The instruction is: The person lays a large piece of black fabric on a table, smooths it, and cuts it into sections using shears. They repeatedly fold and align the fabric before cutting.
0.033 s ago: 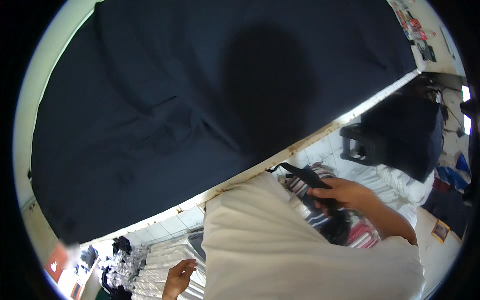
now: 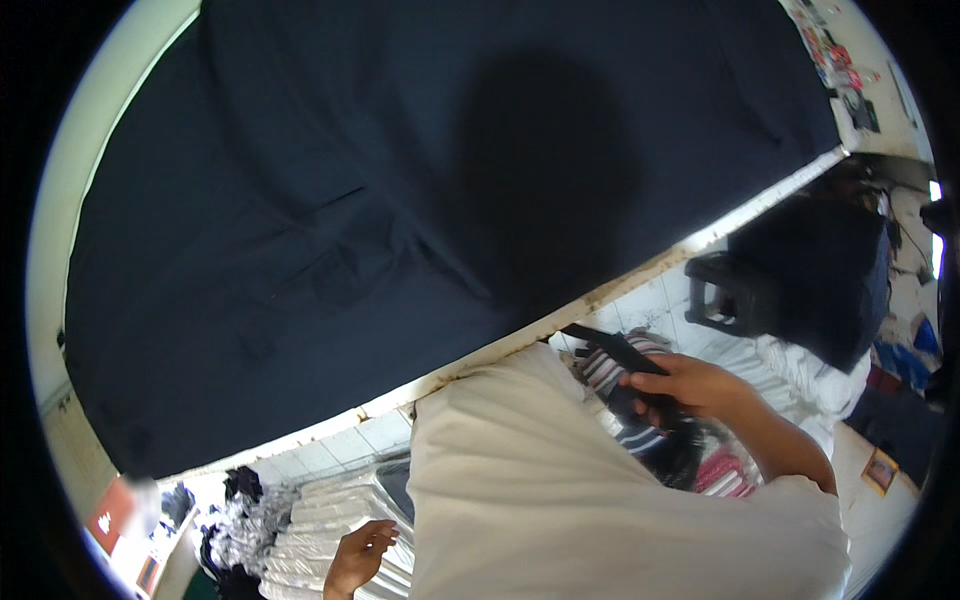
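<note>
My right hand is closed around a long black strip, which looks like cloth or strapping. From the hand, the strip reaches up to the near edge of the table. At the lower left, my left hand hangs below table height with its fingers loosely bent and apart, and nothing shows in it. Dark navy fabric covers the table top, with a few folds near the middle and a round shadow over its right part.
The table's pale, worn edge runs diagonally before me. Right of it stand a black plastic stool and dark cloth. Striped folded textiles lie below my right hand. Plastic-wrapped white bundles sit beside my left hand.
The whole view has shifted very slightly. The strip in my right hand lies a little straighter near the table edge; both hands keep nearly the same pose.
</note>
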`<state>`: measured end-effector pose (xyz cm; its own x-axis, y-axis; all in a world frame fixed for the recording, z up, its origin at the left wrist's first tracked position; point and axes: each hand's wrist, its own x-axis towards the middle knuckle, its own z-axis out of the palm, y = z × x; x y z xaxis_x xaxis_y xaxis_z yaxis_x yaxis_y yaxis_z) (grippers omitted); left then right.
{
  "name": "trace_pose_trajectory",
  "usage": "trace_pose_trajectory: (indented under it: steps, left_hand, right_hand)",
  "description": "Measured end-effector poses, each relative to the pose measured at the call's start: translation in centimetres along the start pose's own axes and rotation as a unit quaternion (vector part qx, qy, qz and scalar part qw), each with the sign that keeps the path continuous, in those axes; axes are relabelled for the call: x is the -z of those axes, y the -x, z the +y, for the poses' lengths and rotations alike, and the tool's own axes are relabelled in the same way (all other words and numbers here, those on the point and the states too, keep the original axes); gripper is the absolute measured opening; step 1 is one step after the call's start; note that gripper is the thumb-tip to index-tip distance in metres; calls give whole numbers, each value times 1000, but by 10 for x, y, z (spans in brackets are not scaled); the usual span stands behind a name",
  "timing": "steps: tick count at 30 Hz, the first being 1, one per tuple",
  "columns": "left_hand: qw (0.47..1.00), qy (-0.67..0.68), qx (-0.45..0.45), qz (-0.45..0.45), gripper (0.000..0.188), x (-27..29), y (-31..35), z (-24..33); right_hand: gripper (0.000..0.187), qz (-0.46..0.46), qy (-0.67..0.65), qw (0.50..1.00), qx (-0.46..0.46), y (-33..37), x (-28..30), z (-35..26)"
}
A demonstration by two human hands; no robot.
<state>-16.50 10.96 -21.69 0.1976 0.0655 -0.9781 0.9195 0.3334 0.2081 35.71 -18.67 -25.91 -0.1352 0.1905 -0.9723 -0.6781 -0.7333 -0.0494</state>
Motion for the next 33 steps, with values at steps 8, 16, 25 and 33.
trace_pose_trajectory:
  steps: [8, 16, 25, 33]
  left_hand:
    - [972, -52, 99, -205, 50, -18, 21, -10]
    - [986, -48, 147, -64, 47, 6, 46, -10]
    - [988, -120, 68, 65, 72, 40, 60, 2]
    - [720, -598, -307, 173, 60, 6, 31, -3]
  right_hand:
    - [23, 55, -215, 956, 192, -3, -35, -21]
    - [43, 71, -65, 957, 274, 4, -61, -27]
    - [58, -65, 64, 970, 224, -17, -65, -38]
    - [55, -72, 74, 967, 233, -12, -80, -38]
